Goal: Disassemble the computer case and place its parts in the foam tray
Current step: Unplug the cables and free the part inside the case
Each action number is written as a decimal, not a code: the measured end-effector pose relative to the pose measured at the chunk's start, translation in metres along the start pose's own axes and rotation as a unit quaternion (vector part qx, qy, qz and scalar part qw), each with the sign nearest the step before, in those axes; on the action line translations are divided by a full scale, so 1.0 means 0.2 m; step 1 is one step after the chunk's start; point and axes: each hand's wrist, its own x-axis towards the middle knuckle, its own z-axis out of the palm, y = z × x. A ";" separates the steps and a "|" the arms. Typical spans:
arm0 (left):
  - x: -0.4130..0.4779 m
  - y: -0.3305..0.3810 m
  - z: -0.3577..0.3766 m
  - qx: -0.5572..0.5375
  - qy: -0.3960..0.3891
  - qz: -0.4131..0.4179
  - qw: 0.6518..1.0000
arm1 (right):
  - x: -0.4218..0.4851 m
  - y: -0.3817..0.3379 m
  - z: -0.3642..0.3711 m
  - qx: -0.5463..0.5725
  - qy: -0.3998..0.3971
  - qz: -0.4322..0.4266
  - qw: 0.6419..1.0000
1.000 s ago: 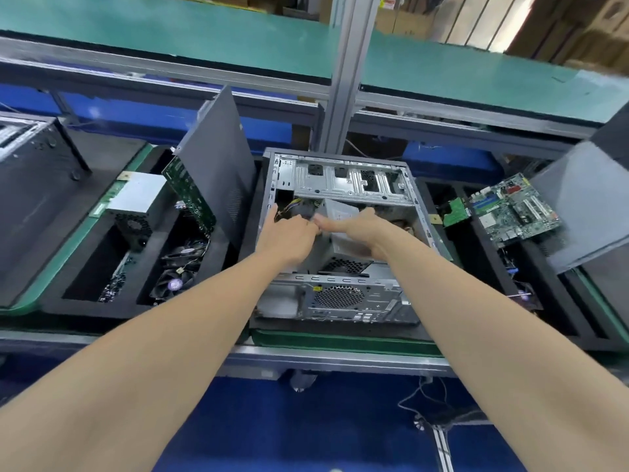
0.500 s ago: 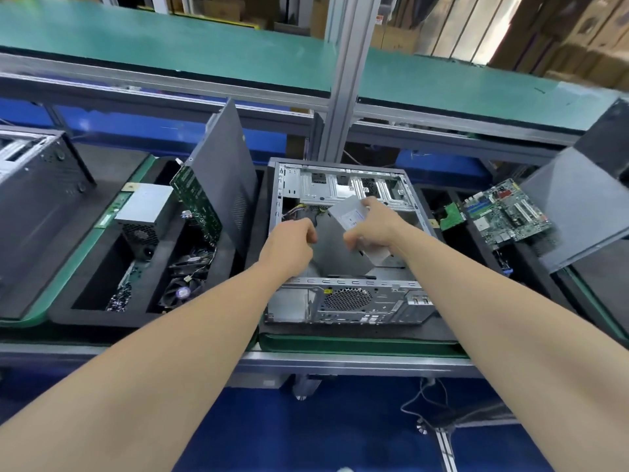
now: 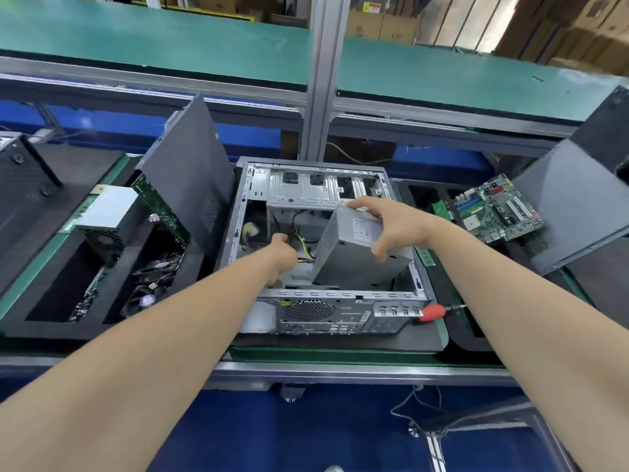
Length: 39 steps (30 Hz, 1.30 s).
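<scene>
2 hands are inside the open computer case (image 3: 326, 313). Your right hand (image 3: 391, 226) grips the power supply (image 3: 354, 253) across its top, fingers and thumb curled over opposite edges. The box is tilted, its far end raised above the case floor. Your left hand (image 3: 282, 257) reaches low beside it among the yellow and black wires (image 3: 304, 248), fingers curled; whether it has hold of them I cannot tell.

By my reading you are about midway. The case lies with its side open and no main board shows inside, while a circuit board (image 3: 493, 209) and a panel (image 3: 571, 206) lean in the foam tray (image 3: 466, 338) on your right. What looks left is freeing the wires, lifting the power supply clear and setting it in a tray, then anything in the far drive bays. 1 red screwdriver (image 3: 432, 313) lies just beside the case's near right corner.
</scene>
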 end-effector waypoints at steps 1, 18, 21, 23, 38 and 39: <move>0.01 -0.01 0.03 0.029 0.020 0.000 0.999 | 0.00 0.02 -0.01 0.005 -0.002 -0.007 1.000; 0.11 0.05 -0.05 0.421 0.127 0.208 0.874 | 0.01 0.10 -0.20 -0.031 -0.019 -0.108 0.994; 0.10 0.10 -0.07 0.409 0.112 0.192 0.885 | 0.01 0.09 -0.19 -0.053 -0.013 -0.108 0.993; 0.11 0.11 -0.04 0.399 0.092 0.186 0.893 | 0.02 0.08 -0.18 -0.074 -0.011 -0.108 0.991; 0.24 0.03 0.16 0.391 0.030 0.105 0.914 | 0.17 -0.01 0.03 -0.126 -0.036 -0.045 0.990; 0.25 0.03 0.15 0.439 0.012 0.137 0.888 | 0.18 -0.02 0.04 -0.128 -0.038 -0.040 0.990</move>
